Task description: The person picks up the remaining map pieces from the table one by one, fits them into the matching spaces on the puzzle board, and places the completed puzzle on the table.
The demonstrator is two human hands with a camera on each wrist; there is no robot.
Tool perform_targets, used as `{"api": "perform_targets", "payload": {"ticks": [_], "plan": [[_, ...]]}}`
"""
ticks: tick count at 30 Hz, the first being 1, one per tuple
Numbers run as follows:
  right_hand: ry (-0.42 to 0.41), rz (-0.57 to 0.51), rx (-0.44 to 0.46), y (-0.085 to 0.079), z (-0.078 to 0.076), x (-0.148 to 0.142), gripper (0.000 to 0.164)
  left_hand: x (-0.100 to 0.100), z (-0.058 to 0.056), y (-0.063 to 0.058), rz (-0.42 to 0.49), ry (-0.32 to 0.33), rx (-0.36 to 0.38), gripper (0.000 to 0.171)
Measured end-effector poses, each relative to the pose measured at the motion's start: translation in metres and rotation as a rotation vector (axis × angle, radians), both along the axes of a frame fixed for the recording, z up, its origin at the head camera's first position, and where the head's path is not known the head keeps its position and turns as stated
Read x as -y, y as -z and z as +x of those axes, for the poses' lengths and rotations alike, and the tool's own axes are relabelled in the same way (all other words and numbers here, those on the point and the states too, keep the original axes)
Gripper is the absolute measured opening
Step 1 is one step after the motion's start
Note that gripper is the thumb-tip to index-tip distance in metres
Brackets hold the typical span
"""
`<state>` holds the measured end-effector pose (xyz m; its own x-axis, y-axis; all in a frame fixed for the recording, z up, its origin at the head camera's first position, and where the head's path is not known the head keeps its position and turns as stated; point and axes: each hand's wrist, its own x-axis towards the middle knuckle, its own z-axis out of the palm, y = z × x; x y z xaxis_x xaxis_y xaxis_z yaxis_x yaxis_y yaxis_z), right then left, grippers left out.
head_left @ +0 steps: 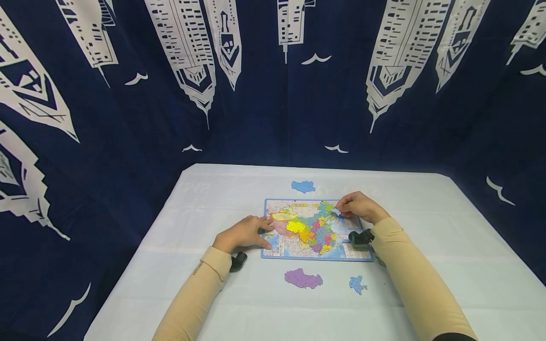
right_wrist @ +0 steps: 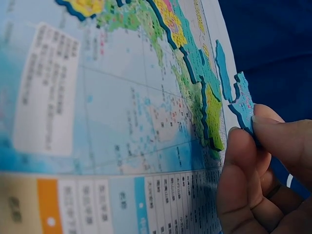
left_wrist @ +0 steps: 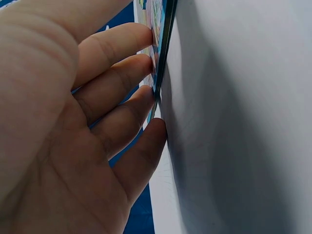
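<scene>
In the head view, the right grip [head_left: 357, 204] is clamped on a light blue puzzle piece [head_left: 336, 211], pinched over the upper right of the map board [head_left: 345, 228]. The map board carries a cluster of coloured map pieces [head_left: 296, 226], yellow, orange, green and pink, to the left of the right grip and slightly nearer the wearer. The left grip [head_left: 247, 232], across the board from the right one, has its fingers apart and holds nothing between them, fingertips resting at the board's left edge. Farther out and to the right grip's left lies a blue piece [head_left: 303, 186] on the white desk [head_left: 222, 189]; nearer the wearer than both grips lie a purple piece [head_left: 303, 278] and a small blue piece [head_left: 358, 284]. In the left wrist view, the fingers meet the board's edge, seen almost side-on. In the right wrist view, thumb and fingertip pinch the light blue puzzle piece at its lower end, while a yellow-green piece [right_wrist: 213, 119] sits raised on the map board just beside the grip.
</scene>
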<state>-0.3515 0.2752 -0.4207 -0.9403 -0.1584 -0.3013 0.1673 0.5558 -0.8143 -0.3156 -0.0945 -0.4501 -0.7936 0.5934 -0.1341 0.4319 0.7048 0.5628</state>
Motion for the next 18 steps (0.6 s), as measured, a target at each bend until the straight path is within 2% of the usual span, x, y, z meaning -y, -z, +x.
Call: {"api": "perform_targets", "payload": {"ticks": [18], "plan": [[-0.009, 0.072, -0.021, 0.0036, -0.0076, 0.0064, 0.016, 0.0005, 0.0002, 0.0008, 0.013, 0.003, -0.008, 0.063]]}}
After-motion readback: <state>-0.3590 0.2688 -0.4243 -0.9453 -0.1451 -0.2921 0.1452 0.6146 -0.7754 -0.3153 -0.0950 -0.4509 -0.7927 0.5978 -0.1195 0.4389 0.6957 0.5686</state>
